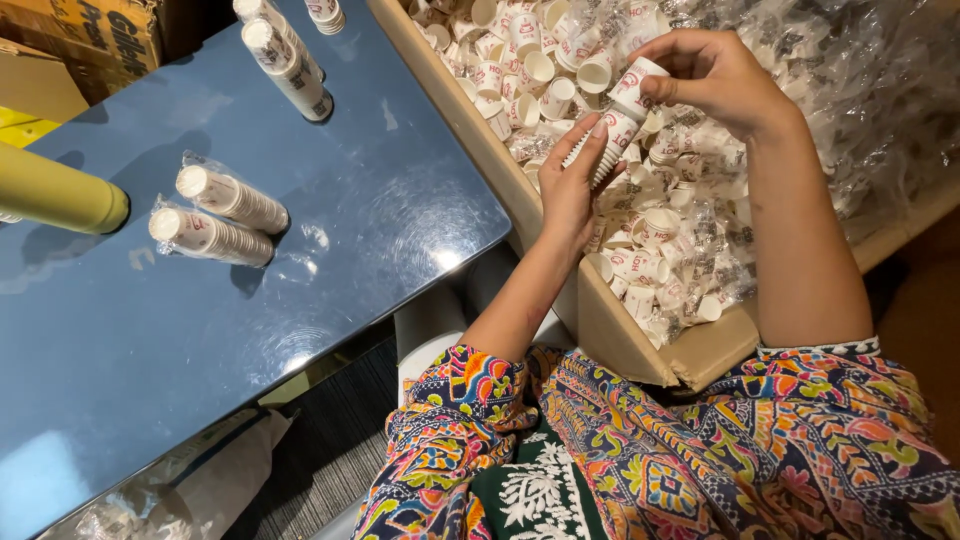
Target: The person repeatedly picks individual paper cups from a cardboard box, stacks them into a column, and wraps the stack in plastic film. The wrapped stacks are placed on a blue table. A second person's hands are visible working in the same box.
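The left hand (572,190) cups the lower end of a short nested stack of small white paper cups with red print (615,125), its fingers wrapped up along the stack's side, while the right hand (712,72) pinches the top cup of the same stack between thumb and fingertips. The stack is held tilted in the air above a large open cardboard box (610,340) that is filled with loose cups of the same kind and crumpled clear plastic wrap. To the left of the box lies a glossy blue worktop (130,340). On it rest two plastic-wrapped sleeves of stacked cups (215,215) lying side by side, and further back two more wrapped sleeves (285,55). A yellow-green cylinder (55,192) lies at the worktop's left edge. The person wears a multicoloured patterned garment (700,450).
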